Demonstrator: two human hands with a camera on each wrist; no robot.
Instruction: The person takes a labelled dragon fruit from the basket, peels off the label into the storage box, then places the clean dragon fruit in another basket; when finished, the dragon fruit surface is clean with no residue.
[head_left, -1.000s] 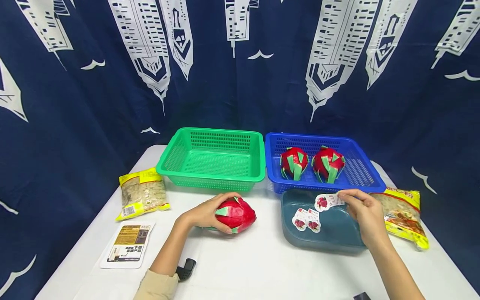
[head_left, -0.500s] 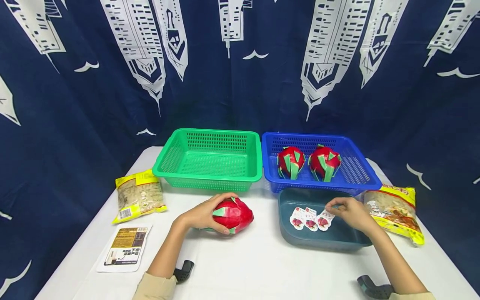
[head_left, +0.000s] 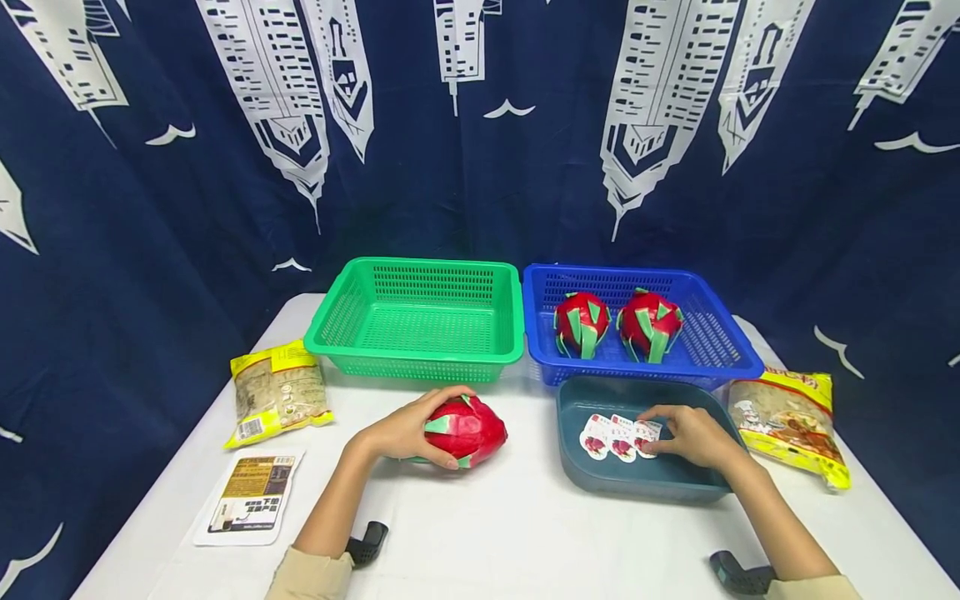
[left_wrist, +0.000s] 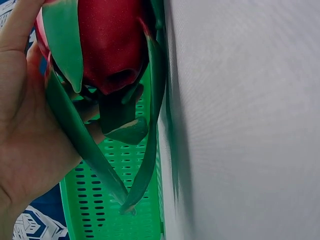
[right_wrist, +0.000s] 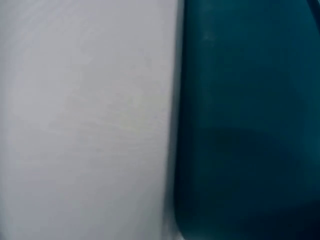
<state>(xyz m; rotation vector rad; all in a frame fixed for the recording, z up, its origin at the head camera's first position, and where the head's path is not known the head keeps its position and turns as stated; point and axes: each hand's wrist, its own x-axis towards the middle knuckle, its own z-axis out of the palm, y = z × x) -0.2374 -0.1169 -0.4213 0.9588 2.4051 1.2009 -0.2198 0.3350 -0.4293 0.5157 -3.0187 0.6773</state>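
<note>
My left hand [head_left: 414, 429] grips a red dragon fruit [head_left: 476, 433] with green leaves, lying on its side on the white table. In the left wrist view the dragon fruit [left_wrist: 112, 40] shows its long green leaves, with the palm [left_wrist: 30, 135] beside them. My right hand [head_left: 692, 435] reaches into the dark teal bin [head_left: 645, 487], thumb and index finger at opposite ends of a small white label [head_left: 647, 433] with a dragon fruit picture. Two similar labels [head_left: 595, 437] lie left of it in a row. Only table and teal bin [right_wrist: 245, 100] appear in the right wrist view.
A green basket [head_left: 416, 358] stands at the back; beside it a blue basket [head_left: 708, 333] holds two dragon fruits [head_left: 649, 325]. Yellow food bags lie at the left [head_left: 281, 392] and right [head_left: 787, 425] edges. A flat white pouch [head_left: 247, 500] is at front left.
My right hand has lowered the label into the bin beside the other two and turned it upright in line with them. The left hand keeps its grip on the dragon fruit.
</note>
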